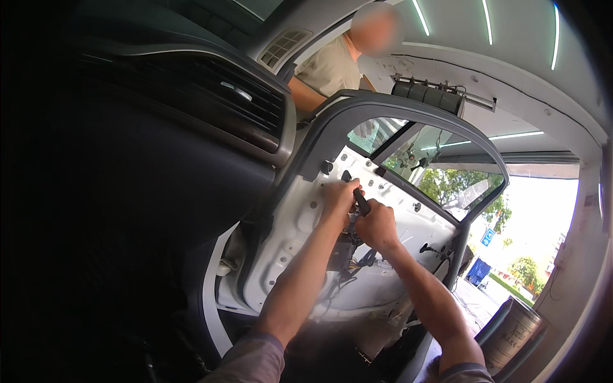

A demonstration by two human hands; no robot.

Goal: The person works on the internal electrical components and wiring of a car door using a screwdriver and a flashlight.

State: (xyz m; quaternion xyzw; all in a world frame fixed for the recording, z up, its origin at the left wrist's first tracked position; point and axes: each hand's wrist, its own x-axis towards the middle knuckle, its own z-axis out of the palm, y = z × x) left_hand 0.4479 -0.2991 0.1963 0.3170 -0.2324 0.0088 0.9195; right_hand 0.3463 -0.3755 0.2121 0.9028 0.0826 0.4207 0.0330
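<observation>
Before me stands a car door with its bare white metal inner side [306, 244] exposed. My right hand [378, 222] is closed around the black handle of a tool [362, 202], near the upper middle of the door. My left hand [341, 196] is just to the left, its fingers at the tool's upper end and against the door metal. What the tool's tip touches is hidden by the fingers. Below the hands, a dark module [341, 253] and bundled wires [357, 268] sit on the door. The window glass [445, 182] is in its black frame above.
A person [330, 67] stands behind the door at the top. The dark dashboard with an air vent [239, 95] fills the left. At the lower right is a metal drum [515, 330]. Beyond the door, a wide opening leads outdoors, where a blue cover [479, 271] shows.
</observation>
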